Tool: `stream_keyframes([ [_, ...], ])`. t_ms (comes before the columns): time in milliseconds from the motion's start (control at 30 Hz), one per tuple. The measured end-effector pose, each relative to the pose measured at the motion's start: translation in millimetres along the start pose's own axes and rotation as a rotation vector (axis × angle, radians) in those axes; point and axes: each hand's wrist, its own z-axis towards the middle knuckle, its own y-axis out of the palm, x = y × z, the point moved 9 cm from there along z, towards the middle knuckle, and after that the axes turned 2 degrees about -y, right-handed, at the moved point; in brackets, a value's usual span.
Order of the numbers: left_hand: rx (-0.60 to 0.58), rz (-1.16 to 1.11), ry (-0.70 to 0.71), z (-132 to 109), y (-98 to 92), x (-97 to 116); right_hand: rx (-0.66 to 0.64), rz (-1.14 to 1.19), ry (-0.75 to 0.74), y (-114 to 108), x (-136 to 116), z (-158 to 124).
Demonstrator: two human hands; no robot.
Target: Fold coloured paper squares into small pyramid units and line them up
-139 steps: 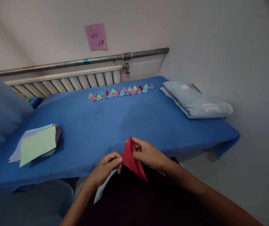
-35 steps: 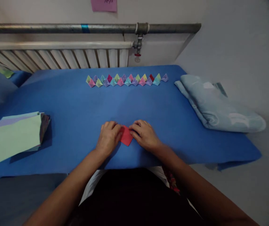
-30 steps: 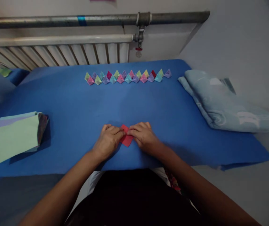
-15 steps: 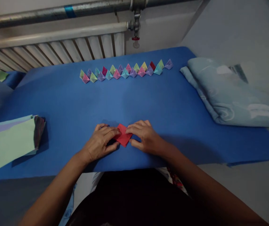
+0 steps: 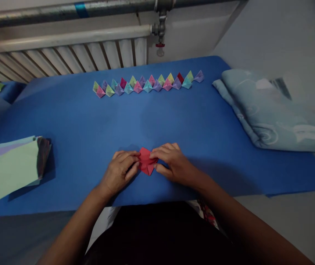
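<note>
A small folded red paper (image 5: pixel 146 165) lies on the blue cloth-covered table (image 5: pixel 118 121) near its front edge. My left hand (image 5: pixel 118 172) presses on the paper's left side, with its fingertips pinching the edge. From the other side my right hand (image 5: pixel 172 164) holds the paper with fingers and thumb closed on it. Part of the paper is hidden under my fingers.
A row of several small folded paper shapes (image 5: pixel 146 83) in mixed colours lines the far side. A stack of coloured paper sheets (image 5: pixel 11 167) lies at the left. A folded light blue blanket (image 5: pixel 270 110) sits at the right. A radiator and pipe (image 5: pixel 63 51) run behind.
The red paper, held up in the air as a large triangle, now lies on the table folded much smaller. Both hands have stayed on it, pinching closer together.
</note>
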Motion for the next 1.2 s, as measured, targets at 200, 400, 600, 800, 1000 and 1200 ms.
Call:
stream_keyframes([
  [200,0.077,0.054,-0.060,-2.4,-1.2,-6.8,0.081,-0.068,0.101,2.8,12.9,3.7],
  [400,0.072,0.052,-0.167,-2.2,1.6,-18.1,0.138,-0.005,0.158,0.0,18.1,3.7],
  [600,0.076,0.056,-0.212,-2.0,3.3,-22.3,0.165,-0.029,0.238,-2.0,21.3,6.2],
  [800,0.082,0.132,-0.201,-2.7,3.8,-21.9,0.175,-0.019,0.300,-2.7,24.4,6.8],
  [1000,0.084,0.178,-0.194,-3.1,3.7,-21.5,0.196,-0.023,0.308,-2.7,26.4,6.0],
  [1200,0.111,0.294,-0.040,-1.8,5.8,-8.6,0.238,-0.055,0.338,-8.6,28.8,2.0],
])
